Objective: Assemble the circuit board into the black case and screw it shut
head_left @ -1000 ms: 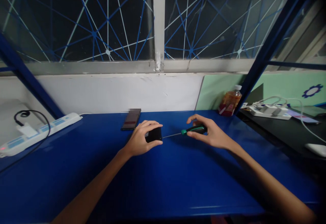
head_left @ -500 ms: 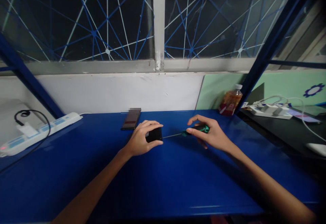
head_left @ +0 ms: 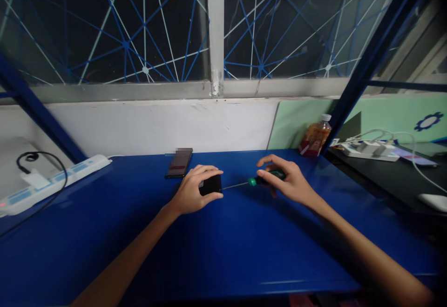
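Observation:
A small black box-shaped object [head_left: 211, 184] is on the blue table, gripped between the thumb and fingers of my left hand [head_left: 193, 190]. My right hand [head_left: 283, 176] holds a screwdriver [head_left: 256, 181] by its green and black handle, partly hidden by the fingers. The thin metal shaft points left, and its tip meets the right side of the black object. Just behind my left hand a dark phone [head_left: 179, 163] lies flat.
A white power strip [head_left: 56, 183] with a black cable lies at the left. A drink bottle [head_left: 316, 137] stands at the back right. Farther right, another power strip [head_left: 370, 151] and a white mouse [head_left: 433, 202] sit on a black surface.
The fingers of my right hand have shifted slightly around the handle, which looks turned. My left hand and the black object stay in place. The whole view has moved a little.

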The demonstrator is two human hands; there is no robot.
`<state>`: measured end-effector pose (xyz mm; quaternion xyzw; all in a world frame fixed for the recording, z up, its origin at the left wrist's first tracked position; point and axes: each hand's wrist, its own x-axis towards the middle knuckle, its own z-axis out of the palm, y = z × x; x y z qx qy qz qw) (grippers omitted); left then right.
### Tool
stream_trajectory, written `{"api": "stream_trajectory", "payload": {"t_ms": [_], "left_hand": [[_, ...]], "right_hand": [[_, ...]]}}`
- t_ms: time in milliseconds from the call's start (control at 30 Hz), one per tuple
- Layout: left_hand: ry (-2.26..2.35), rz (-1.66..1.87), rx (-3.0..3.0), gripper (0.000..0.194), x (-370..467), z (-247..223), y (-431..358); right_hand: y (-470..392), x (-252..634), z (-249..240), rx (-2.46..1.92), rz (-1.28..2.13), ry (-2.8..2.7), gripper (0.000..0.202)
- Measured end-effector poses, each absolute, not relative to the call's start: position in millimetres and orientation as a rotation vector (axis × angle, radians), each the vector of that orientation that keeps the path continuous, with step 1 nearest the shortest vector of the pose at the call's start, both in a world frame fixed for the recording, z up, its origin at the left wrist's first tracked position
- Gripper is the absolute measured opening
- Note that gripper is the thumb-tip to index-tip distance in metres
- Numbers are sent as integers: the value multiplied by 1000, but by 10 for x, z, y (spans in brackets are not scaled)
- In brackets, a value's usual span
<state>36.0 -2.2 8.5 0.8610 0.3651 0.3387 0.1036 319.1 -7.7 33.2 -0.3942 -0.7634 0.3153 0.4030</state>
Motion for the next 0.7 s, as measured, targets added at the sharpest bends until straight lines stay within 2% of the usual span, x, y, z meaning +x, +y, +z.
{"api": "stream_trajectory", "payload": {"t_ms": [200, 333, 467, 533, 633, 700], "left_hand": [[1074, 1008, 2547, 49, 362, 84, -20], [1085, 1014, 2538, 47, 363, 104, -28], [1072, 1018, 2534, 47, 365, 116, -33], [1070, 1013, 2533, 47, 366, 113, -34], [1056, 1016, 2530, 48, 366, 106, -34], [1047, 1024, 2529, 48, 366, 103, -34]], "right_hand": [[-75, 3204, 381, -833, 963, -1952, 48], [-76, 3192, 359, -881, 897, -1895, 42], [-84, 3170, 319, -979, 694, -1934, 23], [-85, 3175, 327, -964, 695, -1955, 26], [-78, 3200, 365, -879, 818, -1961, 43], [-70, 3214, 380, -839, 913, -1945, 45]]}}
